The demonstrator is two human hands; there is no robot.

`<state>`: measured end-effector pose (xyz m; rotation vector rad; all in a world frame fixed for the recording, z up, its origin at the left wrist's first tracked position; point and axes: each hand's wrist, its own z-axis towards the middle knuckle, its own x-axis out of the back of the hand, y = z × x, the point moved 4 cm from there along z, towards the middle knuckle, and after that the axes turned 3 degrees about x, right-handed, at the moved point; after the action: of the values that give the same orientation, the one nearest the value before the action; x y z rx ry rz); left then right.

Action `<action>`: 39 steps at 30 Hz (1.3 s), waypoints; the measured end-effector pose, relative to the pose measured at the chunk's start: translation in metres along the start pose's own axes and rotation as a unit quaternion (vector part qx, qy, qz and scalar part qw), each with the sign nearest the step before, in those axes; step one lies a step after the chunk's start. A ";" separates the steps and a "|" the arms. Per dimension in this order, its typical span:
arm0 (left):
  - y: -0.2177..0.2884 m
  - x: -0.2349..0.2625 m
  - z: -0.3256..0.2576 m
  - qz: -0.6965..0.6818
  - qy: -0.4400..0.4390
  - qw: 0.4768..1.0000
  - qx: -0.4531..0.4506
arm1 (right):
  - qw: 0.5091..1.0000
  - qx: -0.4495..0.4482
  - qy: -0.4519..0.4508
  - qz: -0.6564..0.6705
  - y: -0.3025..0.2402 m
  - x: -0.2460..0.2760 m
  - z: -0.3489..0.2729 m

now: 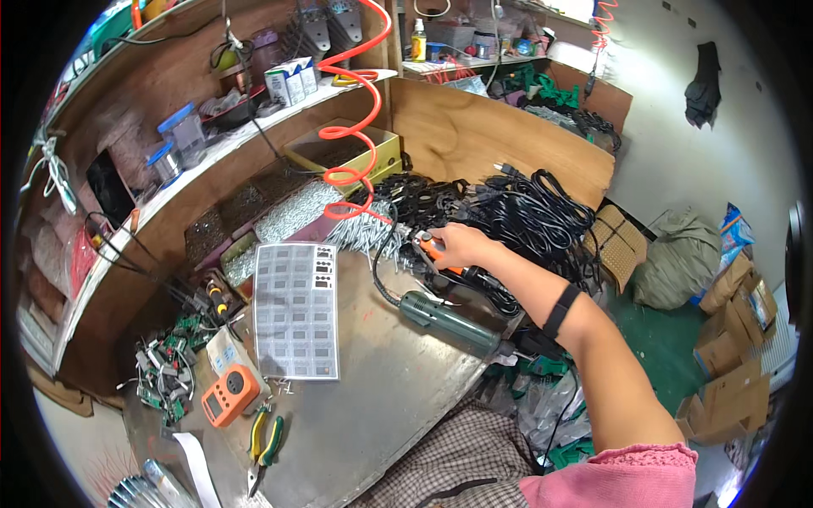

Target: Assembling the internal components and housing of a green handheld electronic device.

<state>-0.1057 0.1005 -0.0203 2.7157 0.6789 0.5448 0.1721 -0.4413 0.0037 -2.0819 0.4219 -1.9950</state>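
My right hand (464, 247) reaches across to the far side of the metal bench (381, 398), its fingers closed around an orange-and-black air tool (429, 246). A red coiled air hose (349, 175) hangs down to the tool's metal end. Just nearer lies a dark green electric screwdriver (449, 324) with a black cord. Beyond the hand are a heap of long white screws or pins (370, 230) and bundled black power cords (533, 216). My left hand is out of the picture.
A printed sheet of stickers (296, 313) lies on the bench. Near it are an orange meter (230, 394), green-and-yellow pliers (265, 440) and small circuit boards (165, 372). A shelf (220, 140) curves along the left. Cardboard boxes (724, 402) stand on the right floor.
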 end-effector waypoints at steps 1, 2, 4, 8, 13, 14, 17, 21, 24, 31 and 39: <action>0.004 0.005 -0.002 0.015 -0.010 1.000 -0.021 | 0.999 -0.008 0.024 0.047 0.003 0.003 -0.003; 0.004 0.016 -0.001 -0.019 -0.012 1.000 0.004 | 0.992 -0.019 0.095 0.080 0.013 0.005 -0.009; -0.001 0.039 -0.012 -0.033 0.016 0.999 -0.022 | 0.968 -0.043 0.205 0.137 0.006 0.025 -0.029; -0.046 0.063 -0.036 -0.133 0.058 0.989 -0.008 | 0.767 -0.038 0.358 0.532 0.012 0.106 -0.064; -0.055 0.098 -0.050 -0.108 0.136 0.985 0.000 | 0.777 0.009 0.302 0.552 0.025 0.193 -0.047; -0.046 0.103 -0.056 -0.135 0.131 0.982 0.033 | 0.781 0.031 0.409 0.470 0.022 0.211 -0.038; -0.041 0.115 -0.042 -0.087 0.178 0.980 -0.030 | 0.704 0.114 0.650 0.262 0.040 0.261 -0.003; -0.029 0.106 -0.046 0.010 0.188 0.982 -0.010 | 0.706 -0.057 0.704 0.052 0.045 0.283 0.064; -0.072 0.088 -0.035 -0.138 0.183 0.973 -0.009 | 0.723 -0.078 0.683 0.071 0.056 0.274 0.080; -0.054 0.074 -0.055 -0.085 0.187 0.978 -0.026 | 0.761 -0.249 0.589 -0.109 0.066 0.243 0.088; 0.037 0.116 -0.028 0.059 0.222 0.968 -0.098 | 0.744 -0.237 0.600 -0.175 0.084 0.213 0.090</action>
<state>-0.0080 0.1322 0.0509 2.4746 0.5288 1.2050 0.2649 -0.5990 0.1681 -0.6715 0.8274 -3.5721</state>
